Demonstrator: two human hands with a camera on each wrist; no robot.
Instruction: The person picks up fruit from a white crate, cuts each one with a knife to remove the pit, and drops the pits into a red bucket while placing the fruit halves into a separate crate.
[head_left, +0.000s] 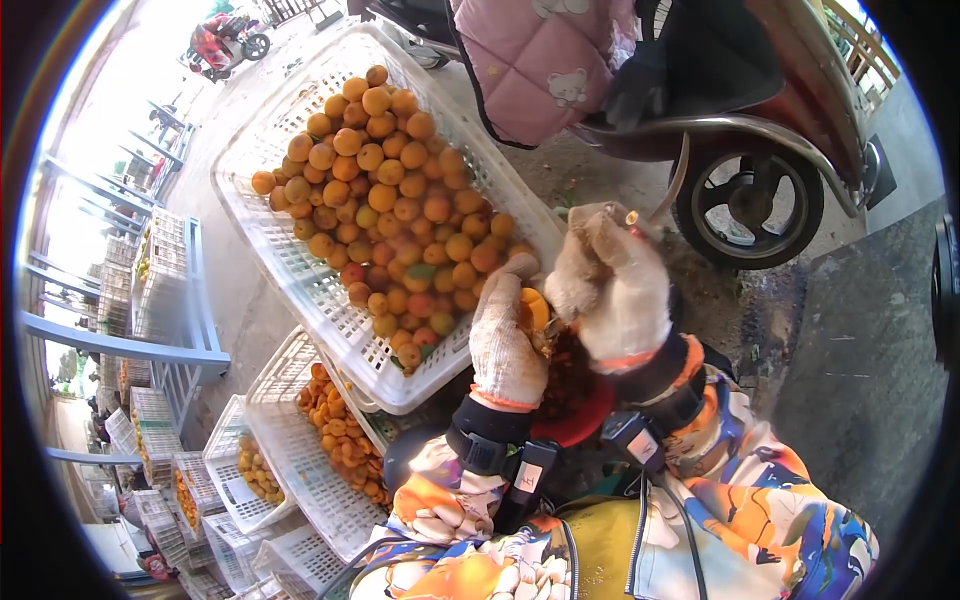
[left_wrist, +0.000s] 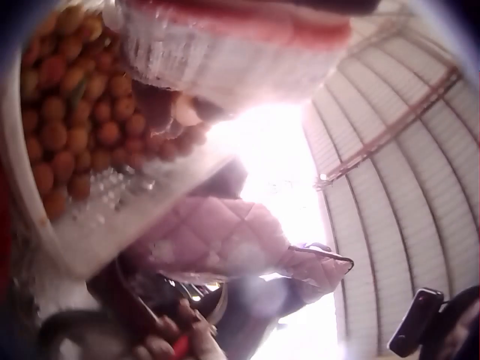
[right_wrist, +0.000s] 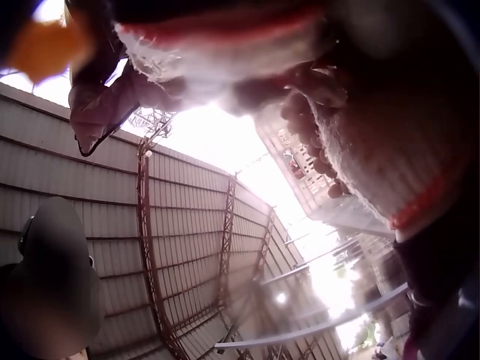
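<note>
In the head view my gloved left hand (head_left: pixel 507 340) holds an orange apricot (head_left: pixel 534 310) between thumb and fingers, beside the near edge of a white crate (head_left: pixel 395 395) heaped with whole apricots (head_left: pixel 400 210). My gloved right hand (head_left: pixel 618 295) is close to its right, fingers curled. A small red-handled tool (left_wrist: pixel 182 346) shows between the right fingers in the left wrist view; I cannot tell its kind. Beneath both hands is a red basin (head_left: pixel 580 430) with dark orange pieces in it. The right wrist view shows the left glove (right_wrist: pixel 382 150) near the right.
A second white crate (head_left: pixel 275 385) of orange fruit pieces stands at lower left, with a smaller crate (head_left: pixel 225 455) beside it. A parked scooter (head_left: pixel 750 195) with a pink quilted cover (head_left: pixel 535 80) stands ahead. Stacked crates (head_left: pixel 160 270) and blue rails (head_left: pixel 130 345) line the left.
</note>
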